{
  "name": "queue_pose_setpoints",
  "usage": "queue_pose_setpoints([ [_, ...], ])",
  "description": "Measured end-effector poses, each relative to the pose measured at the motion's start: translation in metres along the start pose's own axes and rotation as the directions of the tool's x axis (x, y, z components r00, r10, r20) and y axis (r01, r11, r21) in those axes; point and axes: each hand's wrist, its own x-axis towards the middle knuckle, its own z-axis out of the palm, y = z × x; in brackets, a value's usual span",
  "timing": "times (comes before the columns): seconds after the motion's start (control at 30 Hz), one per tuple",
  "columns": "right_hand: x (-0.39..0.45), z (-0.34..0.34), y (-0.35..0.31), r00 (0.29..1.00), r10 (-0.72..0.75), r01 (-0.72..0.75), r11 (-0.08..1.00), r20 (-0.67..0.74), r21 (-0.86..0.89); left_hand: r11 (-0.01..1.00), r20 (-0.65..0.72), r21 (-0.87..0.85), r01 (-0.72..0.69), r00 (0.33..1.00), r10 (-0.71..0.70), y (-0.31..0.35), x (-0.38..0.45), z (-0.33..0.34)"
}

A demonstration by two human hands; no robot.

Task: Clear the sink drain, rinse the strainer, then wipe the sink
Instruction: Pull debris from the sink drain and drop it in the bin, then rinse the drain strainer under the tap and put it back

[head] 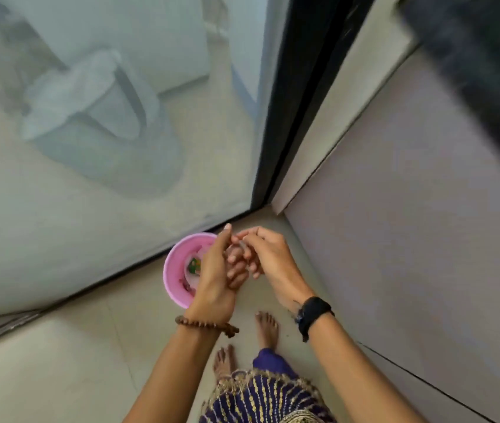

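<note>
Two hands meet over a pink bin (173,270) that stands on the pale tiled floor (68,370), close to the bottom track of a frosted glass door (105,209). Neither sink nor strainer shows in this view. Inside the bin lie scraps of rubbish, among them something green and yellow (194,265), though the pieces are too small to name.

The left hand (215,279) is held edge-on above the bin's right side, fingers extended upward and loose, its palm turned toward the other hand. The right hand (268,254) curls in from the right, its fingertips (239,238) pinched against the left hand's fingers. Whether any small thing is gripped between them I cannot tell; the spot is blurred and partly hidden by the left hand.

A brown bead bracelet (206,324) circles the left wrist, and a black band (312,314) sits on the right wrist. Below the hands, two bare feet (267,329) stand on the floor just beside the bin, with purple, gold-embroidered cloth (267,392) hanging above them.

Behind the frosted glass a toilet (99,117) shows as a hazy pale shape. A dark door frame (288,117) runs up from the corner, and a plain greyish wall (410,224) fills the right side.
</note>
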Motion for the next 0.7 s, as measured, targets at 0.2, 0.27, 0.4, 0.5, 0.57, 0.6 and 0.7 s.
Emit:
queue_pose_setpoints([
  [0.2, -0.167, -0.075, -0.164, 0.925, -0.336, 0.360, 0.924, -0.177, 0.131, 0.996, 0.513, 0.013, -0.083, 0.856, 0.065, 0.048, -0.158, 0.132],
  [0.27, -0.215, -0.101, -0.193, 0.864, -0.423, 0.462, 0.882, -0.272, 0.097, 0.984, 0.619, 0.111, -0.137, 0.785, 0.040, 0.049, -0.197, 0.168],
  [0.4, -0.278, -0.160, -0.220, 0.752, -0.475, 0.548, 0.836, -0.458, 0.033, 0.933, 0.711, 0.299, -0.199, 0.699, -0.079, 0.029, -0.243, 0.238],
  [0.5, -0.311, -0.217, -0.214, 0.661, -0.504, 0.544, 0.832, -0.556, -0.109, 0.859, 0.709, 0.466, -0.210, 0.669, -0.222, -0.005, -0.255, 0.289],
  [0.57, -0.328, -0.262, -0.201, 0.595, -0.493, 0.472, 0.853, -0.635, -0.220, 0.789, 0.669, 0.588, -0.175, 0.654, -0.353, -0.037, -0.257, 0.325],
  [0.6, -0.335, -0.286, -0.191, 0.568, -0.474, 0.422, 0.870, -0.673, -0.256, 0.752, 0.643, 0.641, -0.153, 0.643, -0.417, -0.055, -0.256, 0.343],
  [0.7, -0.349, -0.354, -0.157, 0.499, -0.380, 0.324, 0.915, -0.779, -0.239, 0.642, 0.557, 0.759, -0.110, 0.619, -0.553, -0.114, -0.245, 0.395],
])
